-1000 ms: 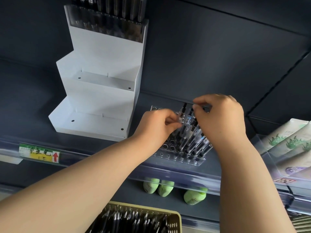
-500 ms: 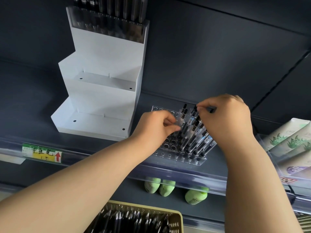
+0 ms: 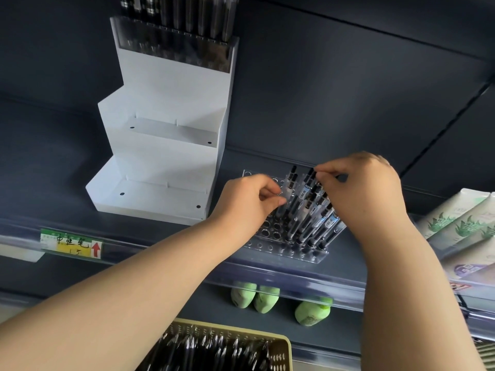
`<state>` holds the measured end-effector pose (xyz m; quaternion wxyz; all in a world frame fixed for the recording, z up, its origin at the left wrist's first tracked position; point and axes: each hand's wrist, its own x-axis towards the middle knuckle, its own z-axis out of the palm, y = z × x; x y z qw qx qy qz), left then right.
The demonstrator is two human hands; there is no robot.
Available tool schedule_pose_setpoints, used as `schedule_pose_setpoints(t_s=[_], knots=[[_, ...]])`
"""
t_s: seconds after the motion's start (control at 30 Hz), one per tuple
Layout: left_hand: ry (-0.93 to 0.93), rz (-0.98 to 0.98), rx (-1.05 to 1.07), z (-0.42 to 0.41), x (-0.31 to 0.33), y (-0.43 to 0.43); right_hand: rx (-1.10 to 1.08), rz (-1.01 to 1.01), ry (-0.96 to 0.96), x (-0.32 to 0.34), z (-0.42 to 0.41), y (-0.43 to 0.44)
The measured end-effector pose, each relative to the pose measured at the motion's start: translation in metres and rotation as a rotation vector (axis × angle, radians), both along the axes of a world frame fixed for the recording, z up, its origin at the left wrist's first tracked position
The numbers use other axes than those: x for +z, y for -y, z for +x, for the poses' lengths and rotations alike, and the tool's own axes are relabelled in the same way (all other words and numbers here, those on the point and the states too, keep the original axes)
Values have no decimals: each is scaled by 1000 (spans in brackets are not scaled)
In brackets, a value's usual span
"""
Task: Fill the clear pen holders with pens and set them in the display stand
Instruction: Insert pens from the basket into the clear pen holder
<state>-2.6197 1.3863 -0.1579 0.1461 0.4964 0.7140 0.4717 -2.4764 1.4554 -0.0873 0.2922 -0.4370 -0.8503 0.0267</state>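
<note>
Pinching a black-tipped pen with right hand at 1 o'clock of clear pen holder, a clear pen with left hand at 11 o'clock.

Clear pen holder half-filled with pens, beside white display stand

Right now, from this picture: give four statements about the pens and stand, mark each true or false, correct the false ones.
1. The clear pen holder stands right of the white display stand. True.
2. Both hands rest on the display stand. False: left hand and right hand pinch pens in the holder.
3. Every hole in the holder has a pen. False: its left holes have none.
4. The stand's top tier holds a filled holder. True.
</note>
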Motion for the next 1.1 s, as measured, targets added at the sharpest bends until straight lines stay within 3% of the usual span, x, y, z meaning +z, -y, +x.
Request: schedule_pose_setpoints(t_s=[0.37, 0.47, 0.57, 0.67, 0.9, 1.0, 1.1], knots=[[-58, -10, 3, -7, -4, 32, 178, 138, -30, -16, -10, 62], [-199, -62, -50, -10, -7, 57, 312, 133, 71, -42, -10, 106], [-158, -137, -80, -13, -23, 86, 374, -43, 247, -74, -11, 138], [-313, -266, -62, -10, -47, 118, 330, -234, 363, -110, -4, 163], [-447, -812, -187, 10, -109, 187, 85, -772, 679, -185, 36, 187], [-384, -1022, -191, 15, -135, 205, 54, -806, 773, -198, 50, 188], [-413, -1109, -241, 18, -152, 216, 74, -768, 796, -204, 50, 189]])
